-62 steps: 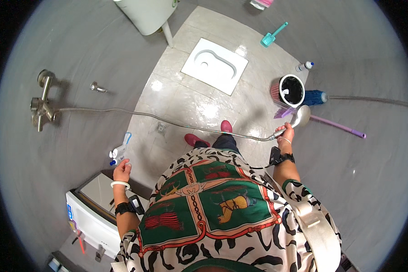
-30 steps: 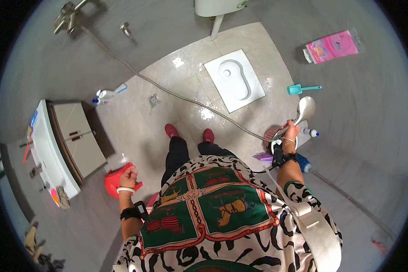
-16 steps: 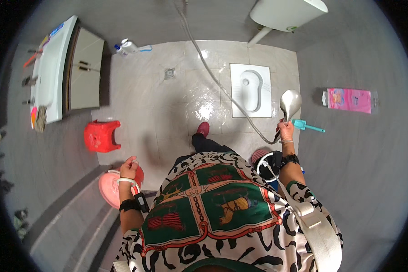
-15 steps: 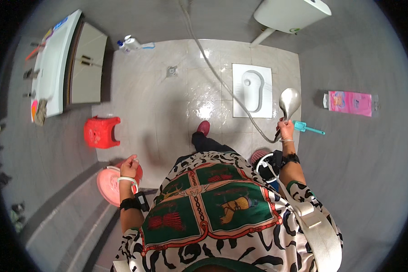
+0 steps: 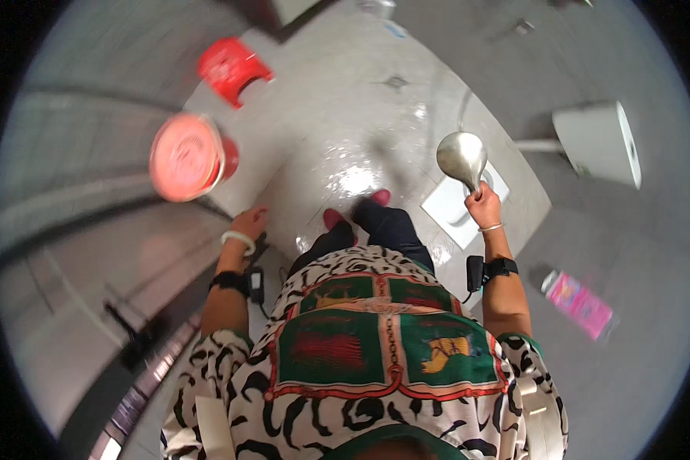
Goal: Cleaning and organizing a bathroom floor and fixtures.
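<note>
My right hand (image 5: 483,205) grips the handle of a silver shower head (image 5: 461,157), held up in front of me with its round face showing; the hose (image 5: 461,115) runs off over the wet grey floor. Below it lies the white squat toilet pan (image 5: 452,205). My left hand (image 5: 247,224) hangs at my side with its fingers curled and nothing visible in it, nearest to a red bucket (image 5: 185,157). My feet in red slippers (image 5: 333,218) stand on the tiles.
A red plastic stool (image 5: 234,67) stands beyond the bucket. A white cistern (image 5: 599,142) is on the wall at the right. A pink packet (image 5: 579,303) lies on the floor at the lower right. A floor drain (image 5: 395,80) sits further ahead.
My view has swung round to the left: the toilet pan and cistern moved right, the bucket and stool moved up. My right hand still holds the shower head.
</note>
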`<action>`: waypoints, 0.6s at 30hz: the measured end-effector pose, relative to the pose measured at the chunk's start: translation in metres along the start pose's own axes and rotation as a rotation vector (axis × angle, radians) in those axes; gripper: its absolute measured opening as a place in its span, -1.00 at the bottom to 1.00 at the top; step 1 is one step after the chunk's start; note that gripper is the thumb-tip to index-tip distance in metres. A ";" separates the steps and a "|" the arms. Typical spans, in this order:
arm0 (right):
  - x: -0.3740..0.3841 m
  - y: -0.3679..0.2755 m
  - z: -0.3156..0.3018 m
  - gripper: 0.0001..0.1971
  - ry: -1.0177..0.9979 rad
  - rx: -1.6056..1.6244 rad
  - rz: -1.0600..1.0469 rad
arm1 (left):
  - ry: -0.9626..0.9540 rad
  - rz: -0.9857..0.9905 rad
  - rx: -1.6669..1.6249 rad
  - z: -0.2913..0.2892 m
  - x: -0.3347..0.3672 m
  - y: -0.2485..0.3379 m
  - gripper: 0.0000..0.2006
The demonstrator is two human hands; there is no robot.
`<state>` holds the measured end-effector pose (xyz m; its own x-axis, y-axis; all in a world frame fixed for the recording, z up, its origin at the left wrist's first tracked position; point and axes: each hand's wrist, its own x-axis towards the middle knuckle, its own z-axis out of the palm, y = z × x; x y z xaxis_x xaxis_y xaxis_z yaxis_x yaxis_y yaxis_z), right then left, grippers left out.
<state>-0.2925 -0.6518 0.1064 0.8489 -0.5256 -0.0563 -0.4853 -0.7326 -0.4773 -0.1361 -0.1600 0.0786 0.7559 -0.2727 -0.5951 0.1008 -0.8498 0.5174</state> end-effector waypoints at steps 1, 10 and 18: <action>0.001 -0.006 0.003 -0.92 -0.050 -0.048 -0.098 | -0.001 -0.023 -0.003 0.004 -0.014 0.006 -0.69; -0.018 -0.053 0.039 -0.81 -0.508 -0.126 -0.686 | 0.213 -0.287 -0.241 0.116 -0.143 -0.009 -0.68; -0.064 -0.073 0.055 -0.83 -0.806 -0.025 -1.184 | 0.413 -0.523 -0.496 0.257 -0.249 0.005 -0.70</action>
<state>-0.3000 -0.5409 0.0966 0.6297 0.7674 -0.1204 0.5834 -0.5695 -0.5790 -0.4895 -0.2126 0.0716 0.6991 0.3723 -0.6105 0.7056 -0.4972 0.5049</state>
